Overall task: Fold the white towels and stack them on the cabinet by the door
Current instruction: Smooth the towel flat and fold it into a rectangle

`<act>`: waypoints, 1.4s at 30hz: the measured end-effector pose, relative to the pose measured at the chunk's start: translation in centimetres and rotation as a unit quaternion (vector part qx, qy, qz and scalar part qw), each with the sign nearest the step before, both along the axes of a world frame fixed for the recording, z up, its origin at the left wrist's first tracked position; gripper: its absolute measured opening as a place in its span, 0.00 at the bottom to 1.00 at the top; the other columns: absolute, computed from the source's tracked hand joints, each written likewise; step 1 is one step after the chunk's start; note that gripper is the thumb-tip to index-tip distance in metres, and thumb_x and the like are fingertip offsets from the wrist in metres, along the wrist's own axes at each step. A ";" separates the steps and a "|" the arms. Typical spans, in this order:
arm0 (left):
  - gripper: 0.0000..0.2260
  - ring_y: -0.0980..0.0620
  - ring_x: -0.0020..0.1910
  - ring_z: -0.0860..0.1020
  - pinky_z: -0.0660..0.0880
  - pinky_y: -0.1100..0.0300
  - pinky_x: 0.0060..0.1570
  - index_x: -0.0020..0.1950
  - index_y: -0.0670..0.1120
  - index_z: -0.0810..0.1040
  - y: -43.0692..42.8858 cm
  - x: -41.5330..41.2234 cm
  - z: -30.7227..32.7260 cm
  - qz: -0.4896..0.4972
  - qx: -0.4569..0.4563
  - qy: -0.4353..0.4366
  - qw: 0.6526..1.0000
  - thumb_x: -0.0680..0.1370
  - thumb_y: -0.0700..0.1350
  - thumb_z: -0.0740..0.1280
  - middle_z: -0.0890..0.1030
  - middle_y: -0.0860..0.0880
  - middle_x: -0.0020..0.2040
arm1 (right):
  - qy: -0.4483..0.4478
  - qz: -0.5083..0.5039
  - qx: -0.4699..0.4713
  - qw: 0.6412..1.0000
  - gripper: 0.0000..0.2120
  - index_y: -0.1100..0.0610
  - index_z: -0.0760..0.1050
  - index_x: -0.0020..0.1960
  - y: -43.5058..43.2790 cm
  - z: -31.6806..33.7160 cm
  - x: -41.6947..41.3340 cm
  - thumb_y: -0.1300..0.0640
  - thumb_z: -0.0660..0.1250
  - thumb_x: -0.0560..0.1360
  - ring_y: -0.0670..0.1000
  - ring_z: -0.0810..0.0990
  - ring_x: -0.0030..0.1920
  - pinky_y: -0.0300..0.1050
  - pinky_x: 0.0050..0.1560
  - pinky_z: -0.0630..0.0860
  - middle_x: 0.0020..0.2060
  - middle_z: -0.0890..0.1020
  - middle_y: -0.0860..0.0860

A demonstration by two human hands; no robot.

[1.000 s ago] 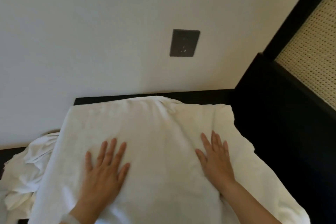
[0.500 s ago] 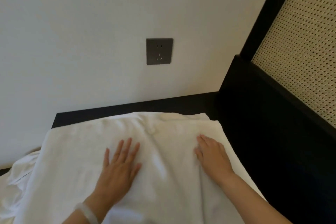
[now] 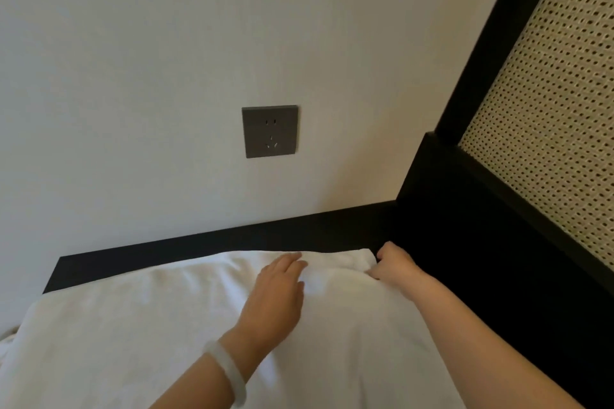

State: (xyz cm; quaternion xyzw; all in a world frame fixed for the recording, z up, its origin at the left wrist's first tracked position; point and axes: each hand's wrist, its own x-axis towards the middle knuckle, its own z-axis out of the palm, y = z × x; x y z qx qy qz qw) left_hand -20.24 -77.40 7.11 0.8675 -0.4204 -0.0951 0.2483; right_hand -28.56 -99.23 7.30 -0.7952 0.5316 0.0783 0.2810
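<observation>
A large white towel (image 3: 159, 335) lies spread over the black cabinet top (image 3: 232, 239) and fills the lower part of the view. My left hand (image 3: 275, 295) lies flat on the towel near its far edge, fingers straight, a pale bangle on the wrist. My right hand (image 3: 393, 266) is at the towel's far right corner with its fingers curled round the edge of the cloth.
A white wall with a grey socket plate (image 3: 269, 131) rises behind the cabinet. A black frame with a woven cane panel (image 3: 551, 109) stands close on the right. More crumpled white cloth (image 3: 6, 342) shows at the left edge.
Both hands slid away from me over the towel to its far edge. The right hand went from flat to curled on the far right corner. The camera tilted up.
</observation>
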 end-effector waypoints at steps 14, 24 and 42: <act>0.17 0.44 0.48 0.83 0.80 0.52 0.42 0.58 0.44 0.80 -1.6 -3.8 0.1 0.223 -0.073 0.523 0.819 0.74 0.52 0.74 0.84 0.44 0.50 | -0.276 0.374 0.125 0.876 0.13 0.52 0.83 0.51 8.8 -2.3 -9.2 0.65 0.67 0.71 0.39 0.77 0.58 0.32 0.58 0.72 0.55 0.78 0.39; 0.06 0.43 0.46 0.84 0.81 0.47 0.51 0.48 0.45 0.84 2.2 -5.1 -1.9 0.220 -0.110 0.484 0.840 0.77 0.38 0.68 0.86 0.45 0.44 | -0.059 0.011 -0.017 0.998 0.18 0.59 0.72 0.56 1.6 -0.6 -3.1 0.48 0.71 0.76 0.52 0.77 0.45 0.45 0.40 0.74 0.49 0.77 0.53; 0.04 0.41 0.46 0.81 0.83 0.47 0.45 0.48 0.39 0.76 -10.7 3.1 2.5 0.159 -0.175 0.496 0.836 0.80 0.39 0.66 0.79 0.36 0.48 | -0.319 -0.099 0.075 0.940 0.10 0.58 0.67 0.44 -7.6 0.9 4.4 0.70 0.66 0.78 0.57 0.84 0.31 0.51 0.38 0.84 0.36 0.80 0.60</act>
